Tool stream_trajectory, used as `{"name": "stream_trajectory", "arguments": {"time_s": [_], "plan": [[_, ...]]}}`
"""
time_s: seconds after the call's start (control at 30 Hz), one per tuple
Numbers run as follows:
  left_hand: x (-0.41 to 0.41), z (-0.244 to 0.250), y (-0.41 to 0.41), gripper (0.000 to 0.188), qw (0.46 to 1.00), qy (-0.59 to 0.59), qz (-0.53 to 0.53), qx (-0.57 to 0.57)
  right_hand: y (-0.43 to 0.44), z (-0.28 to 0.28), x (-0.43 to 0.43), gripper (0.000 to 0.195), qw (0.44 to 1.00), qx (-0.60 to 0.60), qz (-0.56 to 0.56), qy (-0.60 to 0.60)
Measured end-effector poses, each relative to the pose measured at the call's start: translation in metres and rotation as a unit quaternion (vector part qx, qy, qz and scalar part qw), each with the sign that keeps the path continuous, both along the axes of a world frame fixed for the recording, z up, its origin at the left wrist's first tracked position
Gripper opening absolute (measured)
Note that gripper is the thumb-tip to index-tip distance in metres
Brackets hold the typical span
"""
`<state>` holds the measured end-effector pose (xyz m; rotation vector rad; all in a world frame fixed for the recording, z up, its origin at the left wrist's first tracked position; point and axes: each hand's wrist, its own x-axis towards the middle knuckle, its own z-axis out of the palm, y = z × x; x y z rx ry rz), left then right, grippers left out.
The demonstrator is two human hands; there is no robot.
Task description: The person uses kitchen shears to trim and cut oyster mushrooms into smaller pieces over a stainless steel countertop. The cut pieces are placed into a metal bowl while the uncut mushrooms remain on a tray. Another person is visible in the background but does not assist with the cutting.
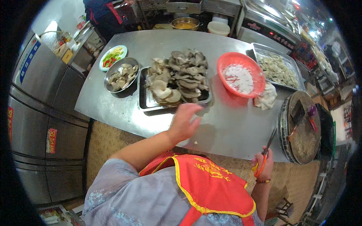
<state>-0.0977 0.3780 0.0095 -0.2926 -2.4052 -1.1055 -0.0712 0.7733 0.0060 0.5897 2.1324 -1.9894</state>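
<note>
My left hand is over the steel table, just in front of the near edge of a metal tray. Its thumb and fingers are apart, and nothing shows between them. Oyster mushrooms are heaped in that tray, grey caps to the right and paler ones to the left. My right hand grips scissors with orange and yellow handles by the table's front edge. The blades point up and away, towards a round chopping block. Left of the tray, a steel bowl holds mushroom pieces.
A red plastic basin holds white powder, with a cloth beside it. Behind is a tray of pale pieces. A cleaver lies on the chopping block. A plate carries chopped vegetables. Another person stands beyond the table.
</note>
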Motion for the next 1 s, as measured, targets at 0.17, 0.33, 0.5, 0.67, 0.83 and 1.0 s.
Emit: {"name": "stream_trajectory", "arguments": {"time_s": [0.17,0.33,0.5,0.67,0.83,1.0], "plan": [[0.064,-0.040,-0.130,0.034,0.954,-0.087,0.267,0.108,-0.097,0.014,-0.030,0.046,0.987,0.009,0.159,-0.027],[0.040,-0.038,-0.167,0.056,0.911,-0.248,0.208,0.257,-0.209,-0.005,-0.047,0.046,0.938,0.156,0.308,0.032],[-0.022,-0.039,-0.159,0.089,0.894,-0.317,0.189,0.254,-0.303,0.017,-0.037,0.048,0.873,0.292,0.376,0.105],[-0.031,-0.052,-0.160,0.074,0.908,-0.279,0.205,0.236,-0.334,0.014,-0.029,0.050,0.898,0.263,0.343,0.088],[-0.021,-0.056,-0.189,0.055,0.864,-0.317,0.210,0.332,-0.330,0.011,-0.020,0.048,0.942,0.177,0.279,0.049],[-0.015,-0.062,-0.209,0.050,0.856,-0.358,0.211,0.309,-0.311,-0.014,-0.027,0.047,0.928,0.217,0.295,0.060]]}}
